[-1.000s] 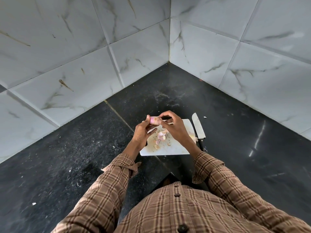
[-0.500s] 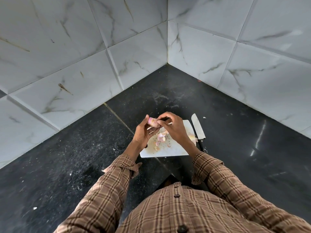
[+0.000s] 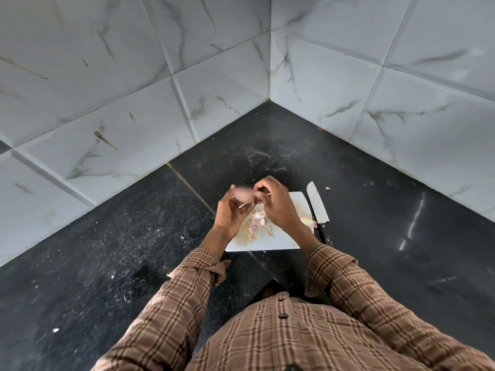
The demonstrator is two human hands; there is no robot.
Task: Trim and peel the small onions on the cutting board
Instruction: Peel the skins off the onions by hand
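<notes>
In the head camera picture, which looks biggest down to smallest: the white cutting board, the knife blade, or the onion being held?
1. Cutting board, though the hands cover part of it.
2. Knife blade.
3. Onion, raised nearer the camera yet smallest.

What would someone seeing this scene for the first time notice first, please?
Two hands meet above a white cutting board: the left hand holds a small pinkish onion while the right hand picks at its end. Peel scraps litter the board, and a knife lies along its right edge.
</notes>
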